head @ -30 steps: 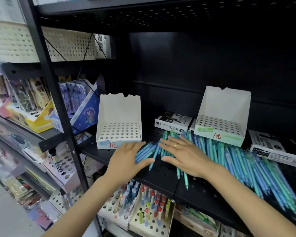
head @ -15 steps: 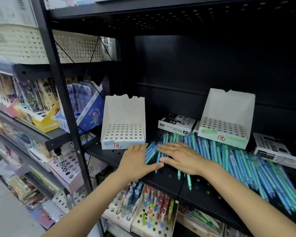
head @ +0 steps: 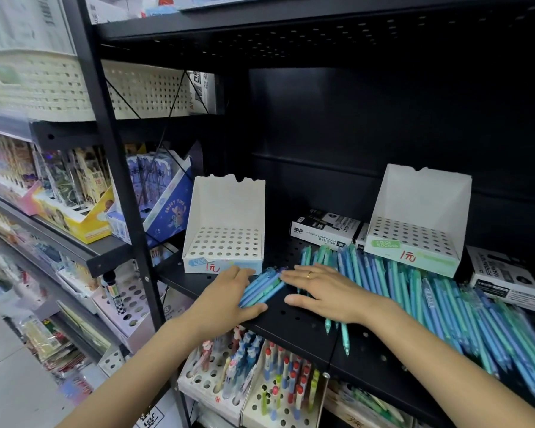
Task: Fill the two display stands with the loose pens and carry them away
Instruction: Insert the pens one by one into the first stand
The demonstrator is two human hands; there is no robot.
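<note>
Fingers of your left hand (head: 226, 296) lie flat and close together on the shelf (head: 294, 322), thumb stretched out along the front, with a small bunch of blue pens (head: 261, 288) caught between them and the fingertips of your right hand (head: 328, 291). Your right fingers are straight and slightly spread, pressing down on the near end of the big spread of loose pens (head: 445, 304), which fans away to your right. That little bunch lies slantwise, its long axis running from near-left to far-right, so your left hand is the nearer one to scoop it. Just beyond your left fingertips stands the left display stand (head: 226, 242), every hole showing bare. Farther back and to the right, the right display stand (head: 414, 239) sits tilted over the pens, also unfilled.
</note>
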